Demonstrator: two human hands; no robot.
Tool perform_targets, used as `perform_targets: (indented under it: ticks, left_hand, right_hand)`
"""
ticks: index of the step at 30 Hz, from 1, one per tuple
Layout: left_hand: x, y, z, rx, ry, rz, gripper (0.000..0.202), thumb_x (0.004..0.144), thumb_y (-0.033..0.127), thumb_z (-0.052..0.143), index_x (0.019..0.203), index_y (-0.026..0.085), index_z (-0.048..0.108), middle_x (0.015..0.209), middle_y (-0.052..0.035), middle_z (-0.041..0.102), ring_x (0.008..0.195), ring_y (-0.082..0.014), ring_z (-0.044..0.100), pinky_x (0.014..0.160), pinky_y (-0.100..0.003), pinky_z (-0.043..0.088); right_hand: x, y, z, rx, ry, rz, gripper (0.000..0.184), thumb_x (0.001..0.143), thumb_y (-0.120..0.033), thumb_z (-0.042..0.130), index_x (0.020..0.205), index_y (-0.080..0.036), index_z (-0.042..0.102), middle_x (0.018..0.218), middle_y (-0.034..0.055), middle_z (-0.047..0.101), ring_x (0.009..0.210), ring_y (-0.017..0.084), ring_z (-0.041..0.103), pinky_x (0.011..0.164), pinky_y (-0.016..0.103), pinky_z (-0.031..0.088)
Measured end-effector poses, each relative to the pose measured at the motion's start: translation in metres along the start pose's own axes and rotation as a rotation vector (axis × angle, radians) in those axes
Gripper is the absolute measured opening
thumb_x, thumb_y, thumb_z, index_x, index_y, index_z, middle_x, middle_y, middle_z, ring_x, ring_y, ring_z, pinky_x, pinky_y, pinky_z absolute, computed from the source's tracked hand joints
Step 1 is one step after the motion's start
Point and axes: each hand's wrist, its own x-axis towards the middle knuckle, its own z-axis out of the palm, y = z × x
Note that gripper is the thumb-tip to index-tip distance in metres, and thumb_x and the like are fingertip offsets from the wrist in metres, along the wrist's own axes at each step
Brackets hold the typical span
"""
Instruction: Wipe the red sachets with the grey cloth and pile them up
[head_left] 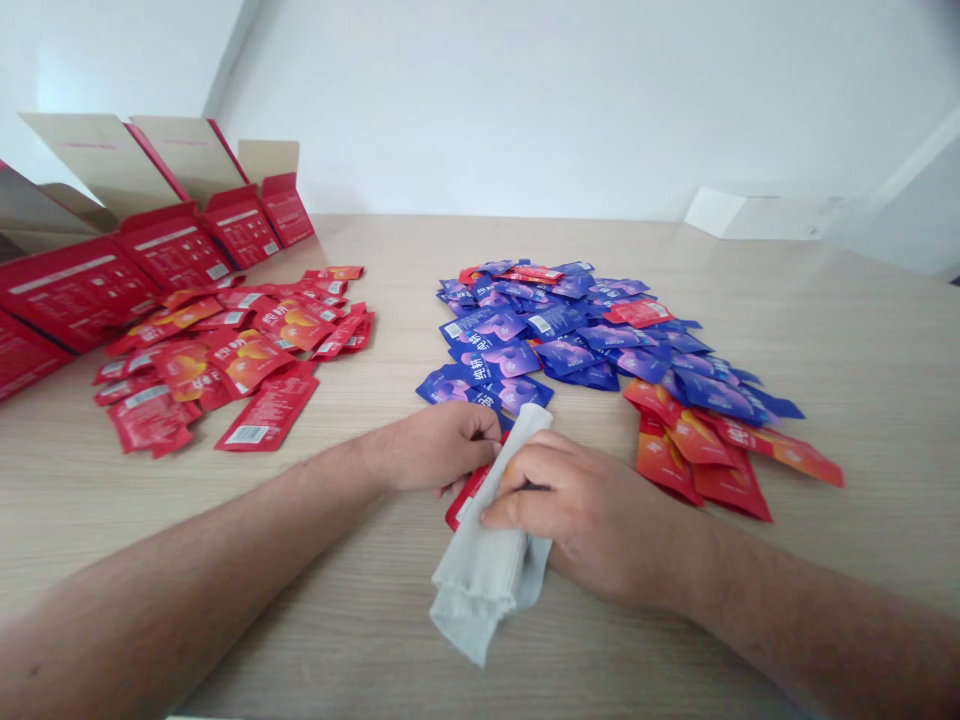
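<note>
1. Taking the hands as the clock's centre, the right hand grips a white, crinkled, folded cloth-like bundle between thumb and fingers, its loose end spreading toward six o'clock.
2. The left hand, curled narrow, seems to pinch a flat red sachet lying partly beneath the bundle; handling of this one looks unfinished.
3. Near three o'clock lie glossy red-orange sachets; whether they are dealt with, I cannot tell.
4. Toward ten, a red sachet pile, and toward twelve to one, a blue-purple sachet pile both lie loose.
5. Farther toward ten stand red cardboard boxes, flaps raised; their contents are hidden.
6. The pale wood-grain tabletop meets a plain white wall at twelve; a white box sits between one and two.
</note>
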Motion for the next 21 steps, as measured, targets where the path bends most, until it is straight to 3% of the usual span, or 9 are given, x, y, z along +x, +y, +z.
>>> perform_targets:
  ticks: [4, 10, 15, 21]
  left_hand:
    - [0.0002, -0.0001, 0.0001, -0.015, 0.001, -0.018, 0.013, 0.09, 0.032, 0.053, 0.087, 0.02, 0.056, 0.056, 0.0048, 0.057, 0.046, -0.0121, 0.057, 0.038, -0.017, 0.04]
    - [0.0001, 0.0, -0.0008, 0.009, -0.012, 0.011, 0.012, 0.091, 0.031, 0.052, 0.085, 0.021, 0.056, 0.055, 0.0061, 0.053, 0.044, -0.011, 0.054, 0.038, -0.018, 0.042]
    - [0.0009, -0.0011, 0.0001, -0.01, -0.009, -0.002, 0.013, 0.092, 0.032, 0.051, 0.087, 0.021, 0.056, 0.056, 0.0047, 0.058, 0.046, -0.0125, 0.057, 0.037, -0.018, 0.042]
    - [0.0006, -0.0007, -0.0004, 0.018, -0.005, 0.011, 0.012, 0.09, 0.031, 0.053, 0.085, 0.02, 0.057, 0.054, 0.0059, 0.054, 0.043, -0.0108, 0.053, 0.036, -0.017, 0.041]
  right_hand:
    - [0.0001, 0.0038, -0.0007, -0.021, 0.055, 0.096, 0.031, 0.09, -0.006, 0.066, 0.116, -0.021, 0.074, 0.107, 0.0071, 0.068, 0.102, 0.024, 0.059, 0.091, 0.04, 0.051]
    - [0.0, -0.0009, -0.0002, 0.006, 0.001, -0.014, 0.025, 0.093, -0.012, 0.066, 0.114, -0.023, 0.075, 0.105, 0.0063, 0.068, 0.103, 0.023, 0.058, 0.091, 0.038, 0.051]
    - [0.0001, 0.0024, -0.0012, -0.017, 0.044, 0.115, 0.033, 0.088, -0.004, 0.066, 0.115, -0.021, 0.074, 0.107, 0.0071, 0.067, 0.104, 0.024, 0.058, 0.092, 0.041, 0.05]
    - [-0.0006, -0.0023, -0.0007, 0.018, -0.026, -0.022, 0.025, 0.094, -0.013, 0.067, 0.116, -0.023, 0.074, 0.107, 0.006, 0.068, 0.103, 0.023, 0.058, 0.092, 0.039, 0.05]
